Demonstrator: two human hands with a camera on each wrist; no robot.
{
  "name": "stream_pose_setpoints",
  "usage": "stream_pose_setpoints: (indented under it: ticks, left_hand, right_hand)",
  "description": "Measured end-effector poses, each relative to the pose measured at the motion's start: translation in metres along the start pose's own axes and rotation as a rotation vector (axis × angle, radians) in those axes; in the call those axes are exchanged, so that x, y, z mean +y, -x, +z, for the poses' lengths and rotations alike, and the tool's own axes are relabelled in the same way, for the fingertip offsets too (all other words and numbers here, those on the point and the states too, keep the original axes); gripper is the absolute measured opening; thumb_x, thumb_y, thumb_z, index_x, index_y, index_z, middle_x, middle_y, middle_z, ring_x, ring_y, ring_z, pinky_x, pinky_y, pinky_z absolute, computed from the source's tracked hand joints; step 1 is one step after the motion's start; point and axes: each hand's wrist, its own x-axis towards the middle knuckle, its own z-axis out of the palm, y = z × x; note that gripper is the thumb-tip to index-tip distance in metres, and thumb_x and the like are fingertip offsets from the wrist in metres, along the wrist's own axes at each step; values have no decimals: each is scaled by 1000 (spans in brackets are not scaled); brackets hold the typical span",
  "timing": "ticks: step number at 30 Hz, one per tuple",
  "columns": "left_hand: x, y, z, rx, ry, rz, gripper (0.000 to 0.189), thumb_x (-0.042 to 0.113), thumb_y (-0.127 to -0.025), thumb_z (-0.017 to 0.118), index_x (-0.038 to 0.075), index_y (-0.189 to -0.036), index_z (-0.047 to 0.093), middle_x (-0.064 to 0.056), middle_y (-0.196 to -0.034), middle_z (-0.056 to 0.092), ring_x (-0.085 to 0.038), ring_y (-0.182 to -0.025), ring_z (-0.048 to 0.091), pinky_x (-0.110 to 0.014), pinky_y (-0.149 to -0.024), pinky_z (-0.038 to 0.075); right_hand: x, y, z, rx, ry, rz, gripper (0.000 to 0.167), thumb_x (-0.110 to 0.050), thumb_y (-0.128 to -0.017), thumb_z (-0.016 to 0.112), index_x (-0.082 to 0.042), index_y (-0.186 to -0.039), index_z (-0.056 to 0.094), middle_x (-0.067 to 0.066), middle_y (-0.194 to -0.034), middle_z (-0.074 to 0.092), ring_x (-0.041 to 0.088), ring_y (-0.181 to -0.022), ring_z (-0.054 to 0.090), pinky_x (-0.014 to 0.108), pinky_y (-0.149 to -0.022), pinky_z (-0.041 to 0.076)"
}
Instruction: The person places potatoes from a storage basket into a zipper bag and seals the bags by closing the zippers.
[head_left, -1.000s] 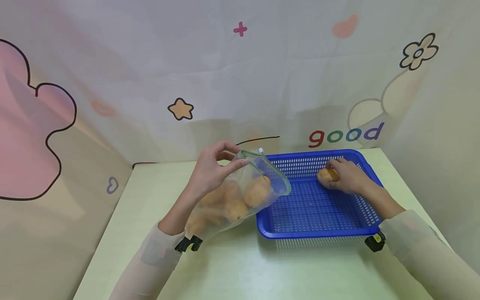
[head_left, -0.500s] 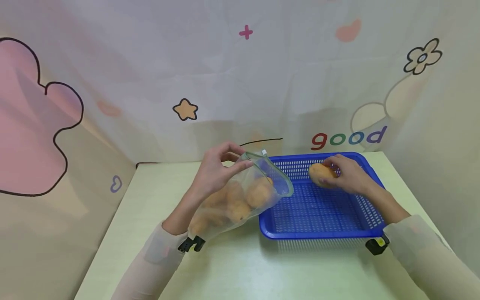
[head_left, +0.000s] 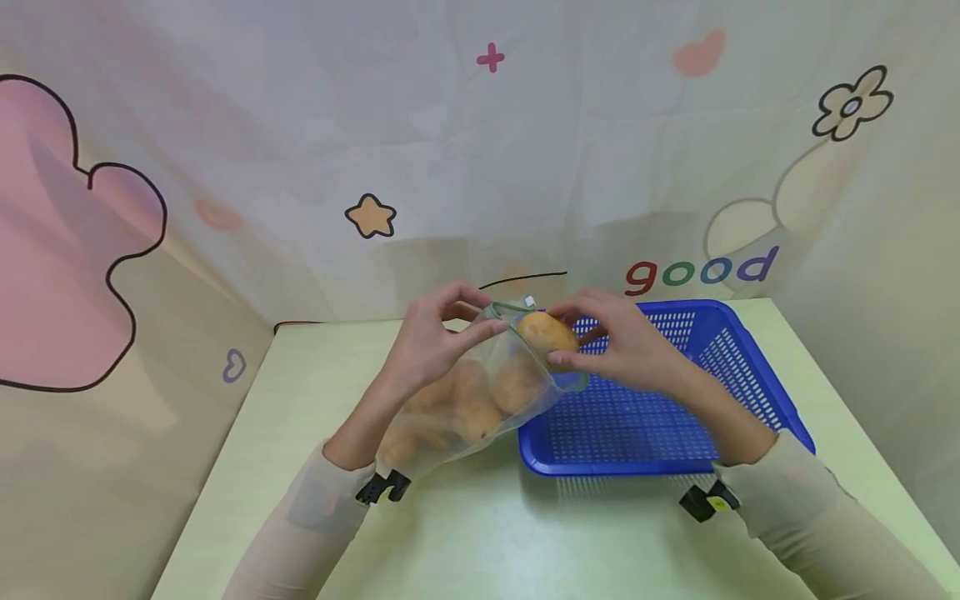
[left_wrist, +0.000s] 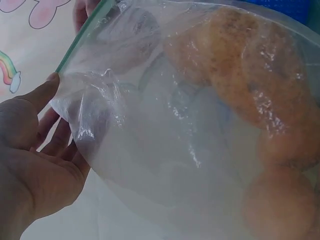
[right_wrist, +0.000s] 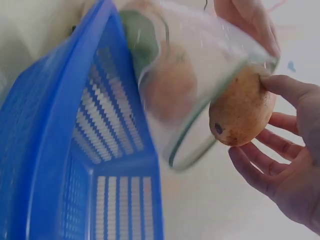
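My left hand pinches the rim of a translucent zip bag with a green zip edge and a small white slider. Several potatoes lie inside, seen blurred through the plastic. Between the thumb and fingers of my right hand is another potato, held at the bag's open mouth. In the right wrist view this potato has a dark spot on its skin and partly overlaps the green-edged mouth.
A blue plastic basket with slotted walls stands on the pale table, right of the bag and under my right forearm. The bag's mouth overhangs its left side. A printed cloth hangs behind the table.
My right hand has lifted the potato out of the basket and carried it left to the bag's mouth. My left hand keeps its pinch on the bag's rim, almost unmoved.
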Motion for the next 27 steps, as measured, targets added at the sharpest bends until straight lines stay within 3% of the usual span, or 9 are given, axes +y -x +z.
stream_pose_setpoints:
  ticks: [5, 8, 14, 17, 20, 23, 25, 27]
  left_hand:
    - [0, 0, -1, -4, -27, 16, 20, 26, -94, 85, 17, -108, 73, 5, -113, 74, -15, -99, 75, -37, -74, 63]
    - [1, 0, -2, 7, -25, 12, 20, 26, -94, 85, 16, -108, 74, 4, -112, 74, -17, -99, 75, -38, -75, 63]
    - [1, 1, -5, 27, 20, 11, 21, 23, -94, 85, 10, -106, 74, -2, -112, 74, -20, -98, 76, -40, -82, 64]
    - [1, 2, -5, 29, 30, 8, 20, 22, -94, 85, 11, -107, 74, -1, -110, 74, -19, -97, 76, -38, -81, 64]
    - [-1, 3, -7, 33, 32, 3, 20, 23, -94, 85, 13, -107, 74, 1, -110, 73, -17, -96, 75, -38, -77, 65]
    - [-2, 5, -10, 42, 34, 4, 19, 24, -94, 84, 15, -108, 74, 2, -110, 72, -16, -97, 75, -38, -76, 64]
    - [-3, 5, -11, 51, 42, 14, 19, 23, -94, 84, 15, -109, 74, 2, -110, 72, -17, -97, 75, -39, -76, 64]
    - [-4, 5, -11, 63, 49, 18, 19, 23, -95, 84, 15, -109, 74, 1, -109, 72, -17, -98, 75, -38, -76, 64]
  right_hand:
    - [-10, -12, 15, -10, 45, -62, 47, -10, -90, 86, -7, -133, 68, 6, -122, 67, 23, -111, 68, 36, -79, 64]
    - [-11, -15, 21, 2, 54, -65, 48, -5, -89, 84, -6, -134, 67, 8, -123, 67, 25, -111, 68, 37, -80, 64]
    - [-9, -15, 27, 24, -48, -24, 46, -1, -93, 79, -3, -136, 64, 13, -128, 67, 28, -112, 69, 43, -87, 64]
    - [-3, -9, 27, 118, -38, 46, 39, -10, -99, 76, -3, -135, 64, 15, -128, 68, 29, -112, 69, 45, -89, 63]
    - [10, 2, 26, 169, 74, 186, 35, -20, -104, 71, -1, -133, 64, 18, -127, 68, 34, -111, 69, 50, -90, 62]
    - [24, 14, 28, 71, 130, 306, 29, -21, -106, 67, 1, -125, 67, 16, -112, 71, 33, -98, 70, 47, -82, 62]
    - [30, 19, 31, -15, 91, 361, 21, -20, -107, 65, 0, -115, 69, 13, -96, 72, 30, -83, 69, 41, -70, 59]
    - [33, 22, 33, -43, 10, 389, 14, -17, -107, 64, -4, -104, 69, 6, -80, 69, 24, -70, 64, 34, -59, 52]
